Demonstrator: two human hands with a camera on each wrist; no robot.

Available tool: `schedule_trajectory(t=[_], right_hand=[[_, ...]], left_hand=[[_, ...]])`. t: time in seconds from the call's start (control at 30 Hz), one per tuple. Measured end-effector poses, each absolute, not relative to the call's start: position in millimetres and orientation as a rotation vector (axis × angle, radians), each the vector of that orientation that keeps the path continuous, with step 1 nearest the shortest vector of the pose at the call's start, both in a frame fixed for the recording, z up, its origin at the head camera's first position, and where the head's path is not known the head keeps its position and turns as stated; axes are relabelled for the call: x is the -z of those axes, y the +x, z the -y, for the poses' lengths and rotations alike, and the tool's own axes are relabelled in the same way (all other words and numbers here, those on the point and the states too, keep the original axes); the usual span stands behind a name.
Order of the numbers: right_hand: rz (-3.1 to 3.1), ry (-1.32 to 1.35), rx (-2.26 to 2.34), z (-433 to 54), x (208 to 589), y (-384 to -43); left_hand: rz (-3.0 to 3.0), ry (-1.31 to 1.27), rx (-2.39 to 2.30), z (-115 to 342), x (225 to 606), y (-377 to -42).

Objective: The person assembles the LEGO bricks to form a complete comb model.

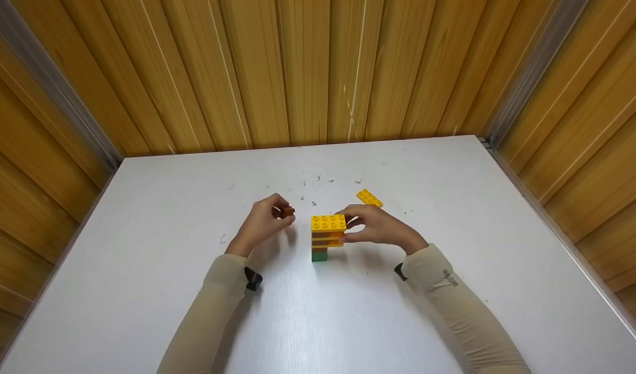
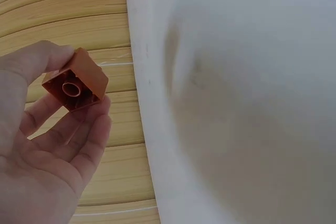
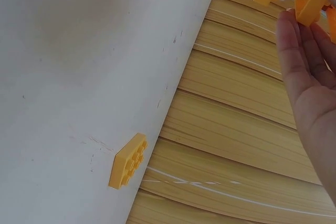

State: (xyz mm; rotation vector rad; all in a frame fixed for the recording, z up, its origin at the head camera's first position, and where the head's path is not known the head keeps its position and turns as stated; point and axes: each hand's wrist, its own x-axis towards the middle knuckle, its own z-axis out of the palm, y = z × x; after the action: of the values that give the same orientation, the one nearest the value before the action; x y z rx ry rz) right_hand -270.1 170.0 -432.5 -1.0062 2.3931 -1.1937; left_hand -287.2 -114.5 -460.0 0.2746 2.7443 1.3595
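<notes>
My left hand (image 1: 266,221) pinches a small reddish-brown toy brick (image 2: 86,80) between thumb and fingers. In the left wrist view its hollow underside and round inner tube show. To the right of that hand stands a stack of toy bricks (image 1: 327,223), with a studded yellow plate on top, more yellow and brown layers under it and a green brick (image 1: 319,256) at the bottom. My right hand (image 1: 382,226) grips the stack's right side, thumb in front and fingers behind. Those fingers (image 3: 296,56) touch a yellow piece in the right wrist view.
A loose yellow studded plate (image 1: 369,198) lies on the white table (image 1: 307,322) behind my right hand. Small dark marks dot the tabletop farther back. Wood-patterned panel walls (image 1: 307,67) stand along the table's back and sides.
</notes>
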Motion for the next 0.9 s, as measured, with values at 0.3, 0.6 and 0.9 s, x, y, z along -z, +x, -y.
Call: schedule_trajectory(t=[0.3,0.6,0.9], right_hand=[[-2.376,-1.044,1.224,-170,434,-271],[-2.377,-1.043,1.219,-170,434,-272],[-2.397,-1.039,1.199,-169,432,-272]], left_hand=[[-2.758,0.307,-1.511,112,448,-280],[-2.621,0.292,-1.703,108,436,-272],[-2.464,0.285,-1.846,101,428,-260]])
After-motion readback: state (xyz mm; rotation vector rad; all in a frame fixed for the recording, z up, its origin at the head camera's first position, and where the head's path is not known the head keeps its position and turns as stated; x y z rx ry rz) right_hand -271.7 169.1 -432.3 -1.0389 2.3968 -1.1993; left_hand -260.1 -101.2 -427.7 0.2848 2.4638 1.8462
